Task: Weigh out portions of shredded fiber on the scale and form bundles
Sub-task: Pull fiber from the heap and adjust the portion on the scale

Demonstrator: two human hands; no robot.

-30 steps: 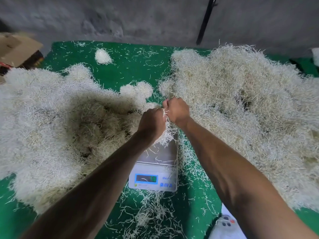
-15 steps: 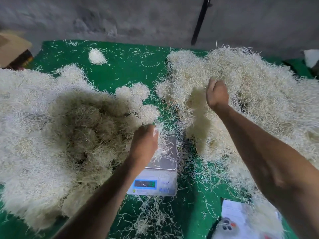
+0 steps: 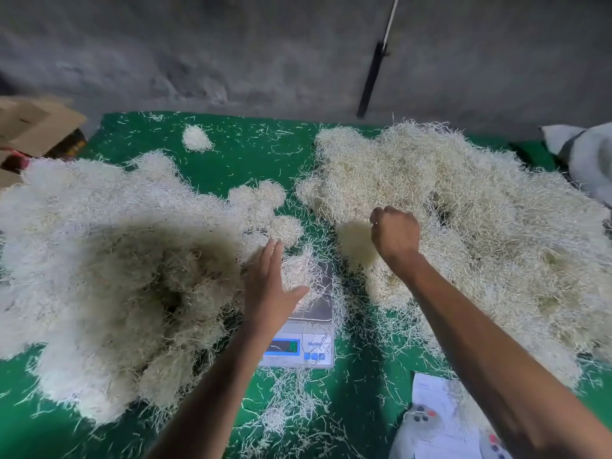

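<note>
A small digital scale [image 3: 319,314] stands on the green mat [image 3: 231,167], with a loose portion of shredded fiber [image 3: 303,271] on its steel platform. My left hand [image 3: 270,286] hovers flat over the scale's left side, fingers straight, beside that portion. My right hand [image 3: 395,231] is curled in a fist at the near edge of the right fiber pile [image 3: 480,210], and a blurred tuft of fiber [image 3: 356,241] hangs from it. A large whiter fiber pile [image 3: 109,260] fills the left side. Rounded fiber bundles [image 3: 284,226] lie behind the scale.
One lone bundle [image 3: 197,138] sits far back on the mat. A cardboard box [image 3: 36,127] is at the left edge, a white sack [image 3: 589,157] at the right. A paper sheet [image 3: 433,409] with small button devices lies near right. A black pole [image 3: 372,81] leans on the wall.
My right hand left the scale, reached into the right pile and now comes back left holding a tuft. My left hand released the fiber on the scale and opened flat.
</note>
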